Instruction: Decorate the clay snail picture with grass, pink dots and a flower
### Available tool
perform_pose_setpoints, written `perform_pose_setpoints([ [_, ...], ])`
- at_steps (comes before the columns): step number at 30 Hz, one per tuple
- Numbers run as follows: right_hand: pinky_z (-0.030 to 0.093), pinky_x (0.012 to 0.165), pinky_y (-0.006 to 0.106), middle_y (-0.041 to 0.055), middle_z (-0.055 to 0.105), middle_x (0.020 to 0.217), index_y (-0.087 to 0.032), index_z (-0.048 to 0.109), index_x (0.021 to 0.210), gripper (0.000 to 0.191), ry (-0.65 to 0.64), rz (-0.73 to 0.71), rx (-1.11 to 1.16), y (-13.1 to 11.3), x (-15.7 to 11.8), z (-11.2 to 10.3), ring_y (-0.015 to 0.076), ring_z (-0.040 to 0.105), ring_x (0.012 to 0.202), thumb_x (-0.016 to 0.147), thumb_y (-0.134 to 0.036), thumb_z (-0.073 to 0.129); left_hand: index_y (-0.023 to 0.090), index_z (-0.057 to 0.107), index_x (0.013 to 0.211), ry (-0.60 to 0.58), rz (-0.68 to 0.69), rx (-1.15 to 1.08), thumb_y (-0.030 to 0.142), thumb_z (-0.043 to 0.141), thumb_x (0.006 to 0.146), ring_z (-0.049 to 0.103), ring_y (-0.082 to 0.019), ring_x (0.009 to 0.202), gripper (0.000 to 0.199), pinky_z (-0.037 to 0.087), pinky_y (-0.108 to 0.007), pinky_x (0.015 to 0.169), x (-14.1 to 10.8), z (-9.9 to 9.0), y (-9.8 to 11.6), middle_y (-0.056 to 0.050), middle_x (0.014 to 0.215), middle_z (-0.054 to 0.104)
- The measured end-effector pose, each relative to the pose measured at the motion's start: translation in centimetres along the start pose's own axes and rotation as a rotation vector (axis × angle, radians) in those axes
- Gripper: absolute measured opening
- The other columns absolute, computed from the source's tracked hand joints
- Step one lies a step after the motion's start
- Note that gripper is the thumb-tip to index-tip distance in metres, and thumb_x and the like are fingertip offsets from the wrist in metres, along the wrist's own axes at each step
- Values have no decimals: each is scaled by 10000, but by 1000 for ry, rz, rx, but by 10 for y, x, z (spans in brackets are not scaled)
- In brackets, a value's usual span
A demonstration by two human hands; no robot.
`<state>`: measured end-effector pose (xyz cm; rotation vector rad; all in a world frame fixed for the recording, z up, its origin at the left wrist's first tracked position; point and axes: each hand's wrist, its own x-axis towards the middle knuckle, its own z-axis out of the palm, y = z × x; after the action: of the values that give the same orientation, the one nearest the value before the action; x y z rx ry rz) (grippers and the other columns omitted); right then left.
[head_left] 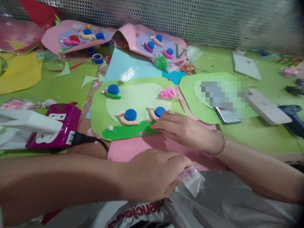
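Observation:
My left hand (161, 172) is closed around a small clear plastic bag (193, 180) with something pinkish-purple inside. My right hand (178, 128) reaches in from the right, its fingertips drawn together over a dark green strip (123, 131); what they hold, if anything, is hidden. The strip has small pink bits and a white flower on it. Under these fingers is part of a clay snail (159, 111) with a blue shell. Two more blue-shelled snails, one peach (130, 115) and one green (113, 90), lie on the light green paper sheet (98, 110).
Pink sheets with clay snails (180, 44) lean at the back by a perforated metal panel (166, 15). A purple power strip (55, 126) with a black plug is at left. At right are a green sheet (190, 91), a phone (268, 107) and a blue glue gun (294, 115). Bagged pink clay (168, 92) lies nearby.

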<state>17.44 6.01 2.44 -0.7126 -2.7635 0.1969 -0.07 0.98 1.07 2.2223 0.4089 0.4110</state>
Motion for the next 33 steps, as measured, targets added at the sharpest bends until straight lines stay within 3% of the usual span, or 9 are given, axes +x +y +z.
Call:
perform_pose_setpoints([
  [4,521,764,344,109,660,965,-64,580,1103,285,-1,-67,-110,0,-2,0,182,581,891,924,-115,364,155,470,1064,-4,44,10,258,353,904,626,-208,872,224,470,-311,740,-2,1,0,-68,985,649],
  [13,552,711,321,129,683,948,-55,558,1174,324,-16,-117,-266,-9,-5,-5,177,633,861,930,-124,356,171,469,1109,-30,-11,-23,304,291,925,631,-219,852,288,473,-327,715,0,-1,-1,-71,981,654],
  [23,545,661,306,119,688,955,-52,569,1137,303,53,-165,-269,-6,-2,-2,173,632,820,928,-112,358,184,475,1151,-71,-68,-89,267,408,874,611,-207,897,298,458,-307,760,0,-3,0,-61,981,642],
  [33,540,703,321,116,670,921,-52,537,1186,322,-1,-131,-247,-4,-3,0,168,614,842,932,-112,348,177,483,1133,-68,-69,-93,238,429,861,616,-198,888,284,454,-291,745,1,-2,0,-53,989,648],
])
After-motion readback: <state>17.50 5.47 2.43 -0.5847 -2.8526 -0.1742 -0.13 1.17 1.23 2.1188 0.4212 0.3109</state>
